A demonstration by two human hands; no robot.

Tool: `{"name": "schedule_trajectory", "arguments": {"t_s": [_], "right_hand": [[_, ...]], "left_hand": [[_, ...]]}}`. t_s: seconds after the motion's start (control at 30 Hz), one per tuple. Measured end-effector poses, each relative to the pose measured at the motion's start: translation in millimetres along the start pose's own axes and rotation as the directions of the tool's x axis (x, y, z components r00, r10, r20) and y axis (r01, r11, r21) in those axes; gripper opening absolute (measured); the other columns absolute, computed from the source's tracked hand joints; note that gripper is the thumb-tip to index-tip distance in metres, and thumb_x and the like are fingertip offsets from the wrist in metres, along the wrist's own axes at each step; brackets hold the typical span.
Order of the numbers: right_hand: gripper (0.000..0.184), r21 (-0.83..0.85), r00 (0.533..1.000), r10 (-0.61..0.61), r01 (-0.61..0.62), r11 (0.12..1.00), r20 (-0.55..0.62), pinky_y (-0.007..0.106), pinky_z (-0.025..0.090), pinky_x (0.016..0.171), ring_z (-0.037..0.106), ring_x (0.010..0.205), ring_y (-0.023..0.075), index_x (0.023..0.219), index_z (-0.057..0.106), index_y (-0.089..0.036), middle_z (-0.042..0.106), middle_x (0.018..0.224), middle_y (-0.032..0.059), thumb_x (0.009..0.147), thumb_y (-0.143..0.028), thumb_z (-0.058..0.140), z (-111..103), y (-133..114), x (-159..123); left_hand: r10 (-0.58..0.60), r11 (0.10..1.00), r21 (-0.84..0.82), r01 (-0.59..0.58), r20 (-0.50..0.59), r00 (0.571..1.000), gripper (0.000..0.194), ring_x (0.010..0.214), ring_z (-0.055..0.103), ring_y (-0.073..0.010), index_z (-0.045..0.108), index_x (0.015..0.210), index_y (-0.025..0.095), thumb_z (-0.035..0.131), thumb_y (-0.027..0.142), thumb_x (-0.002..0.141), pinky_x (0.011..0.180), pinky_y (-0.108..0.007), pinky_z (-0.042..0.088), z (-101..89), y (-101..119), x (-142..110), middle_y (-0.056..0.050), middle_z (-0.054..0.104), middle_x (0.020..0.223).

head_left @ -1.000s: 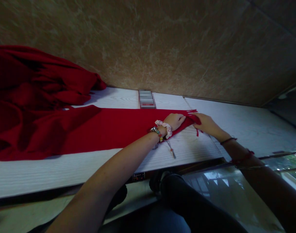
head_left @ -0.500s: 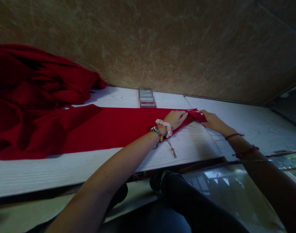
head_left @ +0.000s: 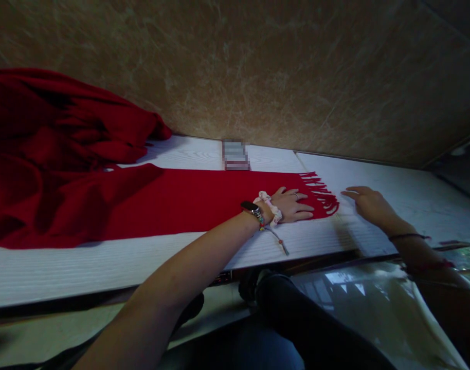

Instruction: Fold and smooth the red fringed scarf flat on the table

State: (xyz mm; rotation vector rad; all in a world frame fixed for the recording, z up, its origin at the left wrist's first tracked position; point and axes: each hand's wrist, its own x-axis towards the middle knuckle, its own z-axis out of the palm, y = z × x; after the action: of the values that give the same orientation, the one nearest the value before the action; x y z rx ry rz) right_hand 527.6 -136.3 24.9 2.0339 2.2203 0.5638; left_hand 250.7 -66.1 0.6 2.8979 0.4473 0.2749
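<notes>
A red fringed scarf [head_left: 196,200] lies stretched flat along the white wooden surface, its tasselled end to the right. Spread fingers of my left hand [head_left: 292,205] press down on it just short of the fringe [head_left: 322,195]. That wrist carries a dark watch band, a pale scrunchie and a beaded bracelet. Off the scarf, a little to the right of the tassels, my right hand [head_left: 372,205] hovers or rests with nothing held, thumb and fingers slightly apart. Toward the left, the scarf runs into a bunched heap of red fabric [head_left: 65,123].
A small blurred-out rectangular item [head_left: 235,155] sits behind the scarf, near the brown marbled wall [head_left: 235,67]. The white surface [head_left: 397,180] ends in a dark front edge. Below it are my legs [head_left: 296,308] and a glossy panel [head_left: 346,293] with reflections.
The scarf's folded-over end now lies flat with its fringe fanned out. My right hand has let go and moved right. My left hand has spread its fingers and shifted slightly toward the fringe.
</notes>
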Motion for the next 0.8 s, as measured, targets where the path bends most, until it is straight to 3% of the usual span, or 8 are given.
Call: {"name": "schedule_trajectory", "arguments": {"t_s": [0.07, 0.13, 0.27, 0.37, 0.47, 0.6, 0.7, 0.8], "right_hand": [[0.042, 0.131, 0.994, 0.020, -0.007, 0.991, -0.105, 0.043, 0.041, 0.090, 0.052, 0.106, 0.0237, 0.110, 0.057, -0.016, 0.059, 0.112, 0.0113, 0.075, -0.009, 0.035, -8, -18, 6], [0.039, 0.273, 0.988, -0.023, 0.064, 0.960, -0.150, 0.041, 0.040, 0.094, 0.050, 0.109, 0.0216, 0.116, 0.052, -0.015, 0.056, 0.116, 0.0109, 0.081, -0.019, 0.035, -15, -47, 16], [0.040, 0.416, 0.983, -0.141, 0.176, 0.892, -0.115, 0.041, 0.037, 0.098, 0.045, 0.116, 0.0204, 0.121, 0.047, -0.015, 0.051, 0.124, 0.0115, 0.084, -0.025, 0.033, -7, -94, 28], [0.041, 0.422, 0.991, -0.112, 0.134, 0.897, -0.077, 0.043, 0.035, 0.099, 0.041, 0.120, 0.0198, 0.121, 0.047, -0.018, 0.048, 0.128, 0.0084, 0.084, -0.021, 0.030, 12, -88, 22], [0.043, 0.378, 0.999, -0.008, 0.020, 0.925, -0.032, 0.042, 0.036, 0.098, 0.046, 0.115, 0.0204, 0.117, 0.051, -0.019, 0.054, 0.121, 0.0069, 0.079, -0.016, 0.032, 23, -55, 10], [0.038, 0.265, 0.984, 0.166, -0.143, 0.954, -0.066, 0.046, 0.040, 0.092, 0.052, 0.105, 0.0274, 0.103, 0.060, -0.017, 0.062, 0.103, 0.0110, 0.072, -0.015, 0.040, 8, -29, 7], [0.031, 0.303, 0.958, 0.249, -0.197, 0.932, -0.143, 0.041, 0.047, 0.081, 0.058, 0.090, 0.0258, 0.095, 0.062, -0.016, 0.063, 0.093, 0.0115, 0.073, -0.019, 0.041, -11, -51, 20], [0.028, 0.335, 0.975, 0.199, -0.157, 0.929, -0.097, 0.037, 0.049, 0.074, 0.059, 0.079, 0.0226, 0.090, 0.062, -0.017, 0.064, 0.084, 0.0090, 0.074, -0.017, 0.039, -19, -93, 37]], "left_hand": [[-0.084, 0.996, 0.012, 0.085, -0.073, 0.994, 0.038, 0.124, 0.031, -0.0225, 0.045, 0.122, 0.030, 0.029, 0.041, 0.090, 0.098, -0.048, 0.025, -0.6, 0, 1, -0.002, 0.040, 0.133], [-0.202, 0.978, 0.023, 0.206, -0.120, 0.972, 0.038, 0.124, 0.031, -0.0240, 0.046, 0.122, 0.025, 0.030, 0.038, 0.090, 0.098, -0.049, 0.025, 0.0, -1, 2, -0.005, 0.040, 0.133], [-0.311, 0.949, 0.027, 0.313, -0.057, 0.949, 0.043, 0.127, 0.026, -0.0276, 0.043, 0.125, 0.019, 0.033, 0.039, 0.088, 0.100, -0.052, 0.023, 2.0, -6, 0, -0.008, 0.035, 0.136], [-0.305, 0.952, 0.034, 0.305, -0.019, 0.952, 0.045, 0.128, 0.023, -0.0254, 0.038, 0.129, 0.019, 0.030, 0.040, 0.089, 0.102, -0.050, 0.020, 3.1, -8, 0, -0.007, 0.031, 0.139], [-0.310, 0.950, 0.042, 0.310, -0.017, 0.951, 0.046, 0.129, 0.021, -0.0251, 0.037, 0.129, 0.021, 0.028, 0.041, 0.089, 0.102, -0.050, 0.019, 4.9, -9, 0, -0.005, 0.029, 0.140], [-0.308, 0.950, 0.037, 0.309, -0.041, 0.951, 0.047, 0.128, 0.022, -0.0257, 0.037, 0.129, 0.020, 0.028, 0.041, 0.089, 0.102, -0.051, 0.020, 7.1, -10, 1, -0.005, 0.030, 0.139], [-0.298, 0.954, 0.033, 0.299, -0.048, 0.953, 0.046, 0.128, 0.023, -0.0259, 0.039, 0.128, 0.020, 0.028, 0.040, 0.089, 0.102, -0.051, 0.020, 6.4, -9, 0, -0.005, 0.032, 0.139], [-0.304, 0.952, 0.035, 0.305, -0.038, 0.952, 0.045, 0.128, 0.023, -0.0258, 0.040, 0.127, 0.020, 0.029, 0.040, 0.089, 0.102, -0.051, 0.021, 4.2, -8, -1, -0.005, 0.031, 0.139]]}}
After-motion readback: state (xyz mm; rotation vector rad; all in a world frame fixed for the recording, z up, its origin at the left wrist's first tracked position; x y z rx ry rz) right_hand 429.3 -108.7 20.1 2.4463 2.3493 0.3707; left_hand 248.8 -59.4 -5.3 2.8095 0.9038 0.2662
